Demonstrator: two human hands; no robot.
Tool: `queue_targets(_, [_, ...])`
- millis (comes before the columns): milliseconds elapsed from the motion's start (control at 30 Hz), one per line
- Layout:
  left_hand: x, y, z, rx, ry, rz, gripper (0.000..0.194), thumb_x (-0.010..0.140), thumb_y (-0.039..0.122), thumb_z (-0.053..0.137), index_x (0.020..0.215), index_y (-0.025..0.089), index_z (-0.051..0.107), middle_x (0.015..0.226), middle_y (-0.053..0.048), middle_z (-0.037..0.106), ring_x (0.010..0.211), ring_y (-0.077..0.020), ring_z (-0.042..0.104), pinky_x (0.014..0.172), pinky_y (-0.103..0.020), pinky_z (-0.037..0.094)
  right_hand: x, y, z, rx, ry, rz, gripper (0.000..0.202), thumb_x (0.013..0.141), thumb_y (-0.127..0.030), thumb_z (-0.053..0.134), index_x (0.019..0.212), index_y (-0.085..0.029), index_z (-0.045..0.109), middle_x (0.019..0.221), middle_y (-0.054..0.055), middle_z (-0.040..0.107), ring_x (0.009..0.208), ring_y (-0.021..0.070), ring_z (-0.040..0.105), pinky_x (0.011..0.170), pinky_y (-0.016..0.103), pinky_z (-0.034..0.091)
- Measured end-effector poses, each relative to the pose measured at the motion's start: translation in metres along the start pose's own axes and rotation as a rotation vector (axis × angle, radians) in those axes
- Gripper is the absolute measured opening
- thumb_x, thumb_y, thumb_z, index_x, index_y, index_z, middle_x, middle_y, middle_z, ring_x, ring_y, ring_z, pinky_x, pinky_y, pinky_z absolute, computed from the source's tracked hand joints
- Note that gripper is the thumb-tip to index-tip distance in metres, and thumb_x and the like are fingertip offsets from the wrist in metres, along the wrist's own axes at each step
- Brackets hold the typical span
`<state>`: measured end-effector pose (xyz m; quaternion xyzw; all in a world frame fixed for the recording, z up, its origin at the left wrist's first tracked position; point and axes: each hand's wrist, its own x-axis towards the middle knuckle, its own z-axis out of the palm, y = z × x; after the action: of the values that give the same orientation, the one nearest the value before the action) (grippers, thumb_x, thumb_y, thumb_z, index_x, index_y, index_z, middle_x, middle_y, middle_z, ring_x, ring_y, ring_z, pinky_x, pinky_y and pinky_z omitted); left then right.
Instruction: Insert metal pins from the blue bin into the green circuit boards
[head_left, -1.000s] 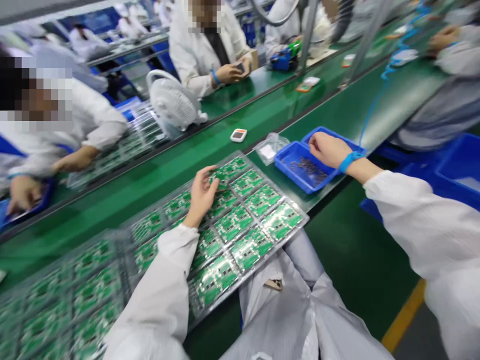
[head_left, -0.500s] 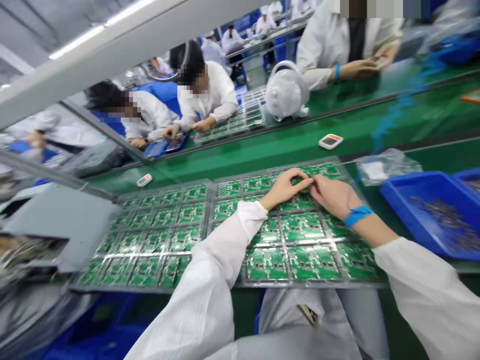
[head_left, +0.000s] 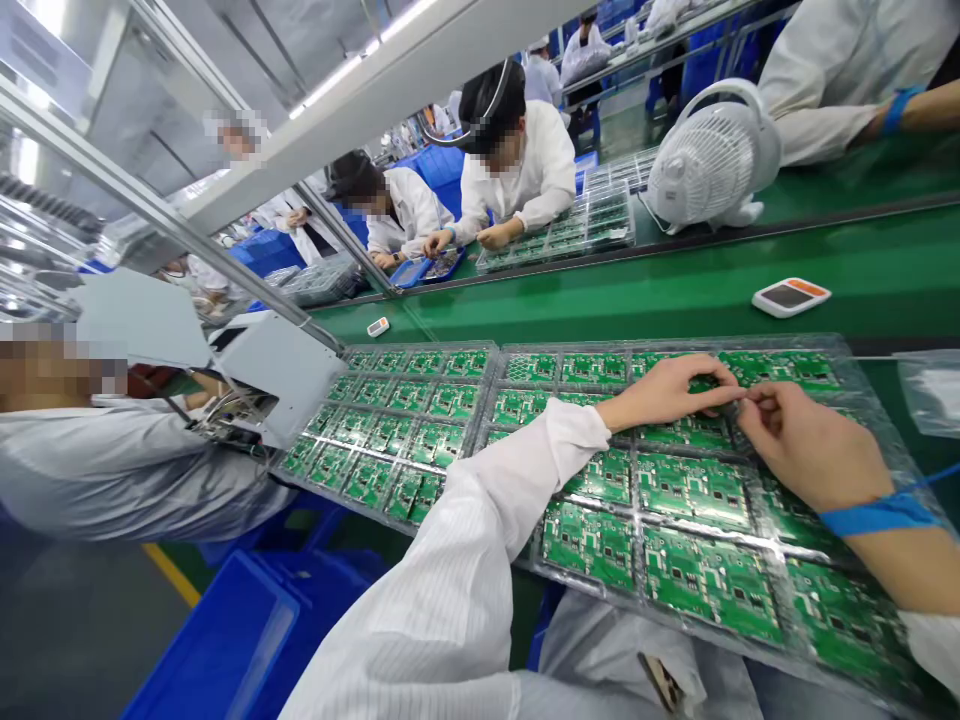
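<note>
My left hand (head_left: 679, 392) is closed in a pinch above the upper part of the right tray (head_left: 637, 545) of green circuit boards. Its fingertips meet those of my right hand (head_left: 814, 440), which is also pinched and wears a blue wrist strap (head_left: 877, 515). Something small and dark sits between the fingertips, too small to name. Under the hands, several green boards (head_left: 694, 487) lie in the clear compartments. To the left, a second clear tray (head_left: 484, 400) holds more green boards.
A white fan (head_left: 709, 165) and a white-and-orange device (head_left: 791, 297) are beyond the trays. Co-workers in white (head_left: 517, 170) sit across the bench. Another person's sleeve (head_left: 135, 470) is at the left, near a blue bin (head_left: 225, 630). A plastic bag (head_left: 934, 390) lies at the right.
The view has turned left, so the trays and hands appear farther right and the blue tray of small parts is out of sight. Both hands remain pinched together over the boards.
</note>
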<state>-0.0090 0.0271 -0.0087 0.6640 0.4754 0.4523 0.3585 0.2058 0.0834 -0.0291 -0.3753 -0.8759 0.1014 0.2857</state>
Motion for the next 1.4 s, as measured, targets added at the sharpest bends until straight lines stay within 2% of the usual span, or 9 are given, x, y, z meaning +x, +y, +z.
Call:
queue_targets(233, [0.000, 0.000, 0.001, 0.049, 0.056, 0.014, 0.042, 0.104, 0.058, 0.072, 0.103, 0.016, 0.077, 0.113, -0.012, 0.075, 0.105, -0.0249, 0.074, 0.099, -0.041, 0.060, 0.000, -0.006, -0.005, 0.160, 0.053, -0.048, 0.057, 0.104, -0.085, 0.035, 0.103, -0.038, 0.068, 0.073, 0.011, 0.070, 0.058, 0.0338, 0.066, 0.052, 0.047, 0.043])
queue_targets(400, [0.001, 0.000, -0.001, 0.121, 0.047, 0.044, 0.039, 0.107, 0.054, 0.068, 0.103, 0.017, 0.076, 0.111, -0.012, 0.076, 0.109, -0.0252, 0.073, 0.101, -0.041, 0.058, 0.001, -0.008, -0.011, 0.253, 0.039, -0.052, 0.039, 0.105, -0.069, 0.052, 0.099, -0.035, 0.068, 0.080, 0.011, 0.074, 0.066, 0.0338, 0.070, 0.060, 0.048, 0.050])
queue_targets(533, [-0.004, 0.000, 0.005, 0.102, 0.098, 0.096, 0.037, 0.108, 0.052, 0.065, 0.103, 0.017, 0.076, 0.108, -0.011, 0.075, 0.103, -0.0232, 0.072, 0.089, -0.038, 0.063, 0.002, -0.013, -0.019, 0.345, 0.002, 0.027, 0.029, 0.098, -0.053, 0.063, 0.087, -0.027, 0.069, 0.071, 0.008, 0.070, 0.064, 0.0268, 0.066, 0.065, 0.042, 0.050])
queue_targets(667, [-0.009, 0.002, 0.006, 0.019, 0.107, 0.089, 0.036, 0.107, 0.046, 0.067, 0.125, 0.017, 0.076, 0.133, -0.016, 0.072, 0.110, -0.0259, 0.073, 0.079, -0.037, 0.069, 0.008, -0.013, -0.025, 0.497, -0.010, 0.155, 0.032, 0.093, -0.052, 0.067, 0.079, -0.023, 0.067, 0.069, 0.004, 0.069, 0.065, 0.0210, 0.062, 0.063, 0.033, 0.047])
queue_targets(800, [-0.013, 0.006, 0.002, 0.114, 0.135, 0.087, 0.059, 0.106, 0.044, 0.071, 0.161, 0.026, 0.059, 0.167, -0.015, 0.058, 0.114, -0.0264, 0.074, 0.083, -0.037, 0.069, 0.011, -0.009, -0.025, 0.636, 0.000, 0.233, 0.030, 0.090, -0.049, 0.069, 0.077, -0.023, 0.065, 0.069, 0.003, 0.067, 0.064, 0.0185, 0.058, 0.063, 0.032, 0.045])
queue_targets(1000, [-0.014, 0.003, 0.003, 0.141, 0.136, 0.036, 0.067, 0.103, 0.057, 0.076, 0.159, 0.027, 0.056, 0.123, -0.013, 0.074, 0.085, -0.0199, 0.073, 0.067, -0.031, 0.063, 0.012, -0.007, -0.023, 0.714, 0.001, 0.285, 0.030, 0.088, -0.049, 0.073, 0.075, -0.024, 0.063, 0.067, 0.002, 0.065, 0.065, 0.0181, 0.057, 0.063, 0.031, 0.044])
queue_targets(1133, [-0.015, 0.002, 0.004, 0.121, 0.081, 0.031, 0.063, 0.102, 0.055, 0.077, 0.155, 0.027, 0.057, 0.126, -0.013, 0.072, 0.063, -0.0090, 0.055, 0.056, -0.026, 0.056, 0.013, -0.006, -0.021, 0.737, 0.008, 0.305, 0.029, 0.089, -0.045, 0.074, 0.074, -0.023, 0.063, 0.067, 0.002, 0.065, 0.065, 0.0179, 0.057, 0.063, 0.031, 0.045])
queue_targets(1233, [-0.017, 0.005, 0.004, 0.125, 0.084, 0.049, 0.060, 0.103, 0.053, 0.077, 0.154, 0.028, 0.056, 0.130, -0.013, 0.071, 0.064, -0.0090, 0.055, 0.057, -0.027, 0.057, 0.013, -0.006, -0.021, 0.750, 0.009, 0.310, 0.028, 0.088, -0.043, 0.075, 0.073, -0.022, 0.064, 0.065, 0.001, 0.064, 0.063, 0.0171, 0.056, 0.062, 0.031, 0.044])
queue_targets(1400, [-0.018, 0.007, 0.005, 0.187, 0.098, 0.050, 0.063, 0.102, 0.055, 0.078, 0.155, 0.029, 0.055, 0.115, -0.010, 0.071, 0.084, -0.0198, 0.072, 0.074, -0.037, 0.067, 0.012, -0.006, -0.021, 0.787, -0.005, 0.320, 0.032, 0.088, -0.047, 0.078, 0.073, -0.022, 0.064, 0.065, 0.001, 0.066, 0.062, 0.0172, 0.058, 0.063, 0.032, 0.046])
